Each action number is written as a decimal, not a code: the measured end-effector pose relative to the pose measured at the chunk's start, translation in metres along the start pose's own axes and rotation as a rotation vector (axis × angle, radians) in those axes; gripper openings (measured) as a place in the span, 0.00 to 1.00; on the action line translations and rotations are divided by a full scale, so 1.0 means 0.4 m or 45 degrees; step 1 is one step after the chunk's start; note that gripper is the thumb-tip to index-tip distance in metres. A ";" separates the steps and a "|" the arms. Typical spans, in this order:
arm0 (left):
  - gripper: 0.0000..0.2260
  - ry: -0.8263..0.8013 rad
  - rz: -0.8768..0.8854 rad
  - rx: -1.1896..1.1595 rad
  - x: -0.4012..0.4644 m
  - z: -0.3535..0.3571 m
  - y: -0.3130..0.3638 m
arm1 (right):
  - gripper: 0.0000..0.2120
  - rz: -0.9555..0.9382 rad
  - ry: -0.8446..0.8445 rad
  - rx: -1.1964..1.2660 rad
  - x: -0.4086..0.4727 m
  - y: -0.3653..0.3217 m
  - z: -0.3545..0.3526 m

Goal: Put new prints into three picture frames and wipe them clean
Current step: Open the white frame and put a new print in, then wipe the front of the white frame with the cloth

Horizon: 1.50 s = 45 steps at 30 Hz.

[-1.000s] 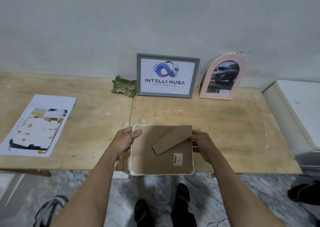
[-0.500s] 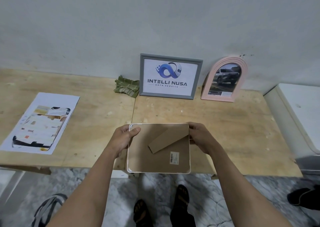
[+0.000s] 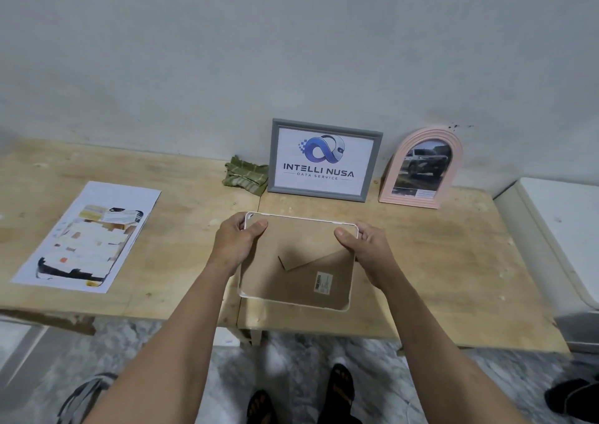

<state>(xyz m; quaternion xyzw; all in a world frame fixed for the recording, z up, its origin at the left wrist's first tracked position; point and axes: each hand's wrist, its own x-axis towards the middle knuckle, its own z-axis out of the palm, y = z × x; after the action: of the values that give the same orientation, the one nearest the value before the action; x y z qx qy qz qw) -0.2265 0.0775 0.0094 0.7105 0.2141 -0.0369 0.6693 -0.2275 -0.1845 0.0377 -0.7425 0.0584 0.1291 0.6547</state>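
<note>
I hold a white-rimmed picture frame [image 3: 301,248] with its brown cardboard back and folded stand facing me, tilted above the wooden table [image 3: 453,261]. My left hand [image 3: 238,239] grips its upper left corner. My right hand [image 3: 366,245] grips the upper right corner. A grey frame [image 3: 324,159] with a logo print leans on the wall behind. Beside it to the right stands a pink arched frame [image 3: 423,167] holding a car photo. A folded green cloth [image 3: 246,179] lies left of the grey frame. A printed sheet [image 3: 87,235] lies flat at the left.
A white appliance [image 3: 557,239] stands at the table's right end. The table's front edge runs just under the held frame. Below it I see my feet in sandals [image 3: 337,391] on a marbled floor, and a dark shoe [image 3: 570,397] at the right.
I have lifted the white frame off the table and tilted its top toward the wall. Both hands shifted from its sides up to the top corners.
</note>
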 end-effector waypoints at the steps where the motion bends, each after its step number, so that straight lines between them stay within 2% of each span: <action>1: 0.05 0.012 -0.003 0.009 0.002 -0.003 -0.004 | 0.08 0.006 -0.003 0.032 0.000 0.002 0.004; 6: 0.08 0.085 -0.065 0.100 0.004 -0.022 -0.016 | 0.07 0.052 -0.044 0.066 0.006 -0.006 0.038; 7: 0.12 0.123 -0.054 0.240 0.005 -0.021 -0.013 | 0.06 0.015 -0.026 0.053 0.007 -0.012 0.049; 9: 0.20 0.220 -0.074 0.472 -0.002 -0.012 0.016 | 0.05 -0.205 0.083 -0.128 0.011 -0.023 0.084; 10: 0.23 0.226 -0.119 0.428 -0.008 -0.010 0.042 | 0.04 -0.360 0.144 -0.261 0.009 -0.029 0.111; 11: 0.24 0.167 -0.183 0.242 -0.012 -0.009 0.074 | 0.03 -0.490 0.176 -0.365 0.006 -0.033 0.144; 13: 0.24 -0.003 -0.340 -0.105 -0.019 -0.009 0.134 | 0.03 -0.659 0.100 -0.481 -0.006 -0.044 0.219; 15: 0.17 -0.031 -0.397 -0.230 -0.016 -0.020 0.167 | 0.06 -0.832 0.021 -0.691 -0.007 -0.047 0.280; 17: 0.08 0.077 -0.402 -0.265 -0.011 -0.049 0.175 | 0.10 -0.972 -0.112 -0.898 0.006 -0.047 0.326; 19: 0.08 0.125 -0.393 -0.312 -0.005 -0.095 0.165 | 0.19 -0.867 -0.354 -0.937 0.016 -0.061 0.353; 20: 0.08 0.131 -0.381 -0.326 -0.004 -0.119 0.159 | 0.23 -0.745 -0.406 -0.873 0.014 -0.076 0.356; 21: 0.07 0.137 -0.361 -0.331 -0.001 -0.143 0.153 | 0.26 -0.635 -0.365 -0.771 0.020 -0.085 0.355; 22: 0.07 0.131 -0.340 -0.330 -0.001 -0.164 0.146 | 0.26 -0.555 -0.237 -0.692 0.035 -0.089 0.352; 24: 0.07 0.107 -0.293 -0.362 0.004 -0.203 0.133 | 0.25 -0.446 0.138 -0.761 0.078 -0.100 0.347; 25: 0.07 0.084 -0.261 -0.382 0.005 -0.215 0.127 | 0.23 -0.343 0.251 -0.774 0.101 -0.101 0.340; 26: 0.08 0.071 -0.230 -0.404 0.005 -0.225 0.123 | 0.20 -0.208 0.250 -0.686 0.122 -0.101 0.340; 28: 0.09 0.103 -0.162 -0.440 0.016 -0.237 0.114 | 0.12 -0.060 0.076 -0.402 0.153 -0.096 0.356; 30: 0.12 0.155 -0.128 -0.464 0.035 -0.245 0.100 | 0.07 -0.068 -0.024 -0.292 0.182 -0.084 0.376; 33: 0.13 0.236 -0.118 -0.456 0.074 -0.268 0.083 | 0.08 -0.021 -0.226 -0.207 0.236 -0.077 0.399; 36: 0.11 0.367 -0.131 -0.494 0.125 -0.294 0.082 | 0.13 0.130 -0.369 -0.295 0.331 -0.098 0.421; 38: 0.10 0.452 -0.142 -0.510 0.169 -0.311 0.077 | 0.13 0.128 -0.313 -0.373 0.417 -0.115 0.436; 40: 0.11 0.542 -0.157 -0.498 0.218 -0.328 0.066 | 0.08 -0.044 -0.259 -0.574 0.510 -0.124 0.458; 42: 0.11 0.591 -0.169 -0.506 0.247 -0.339 0.056 | 0.06 -0.261 -0.309 -0.800 0.593 -0.109 0.484; 43: 0.11 0.620 -0.192 -0.510 0.272 -0.345 0.038 | 0.11 -0.286 -0.364 -0.949 0.646 -0.087 0.503; 45: 0.11 0.647 -0.231 -0.518 0.299 -0.348 0.016 | 0.29 -0.288 -0.446 -1.336 0.727 -0.040 0.538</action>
<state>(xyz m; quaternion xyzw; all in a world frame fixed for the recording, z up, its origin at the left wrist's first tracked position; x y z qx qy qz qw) -0.1487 0.2425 -0.0111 0.5271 0.4394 0.1255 0.7165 0.0308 0.0540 -0.0486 -0.9377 -0.2029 0.1912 0.2075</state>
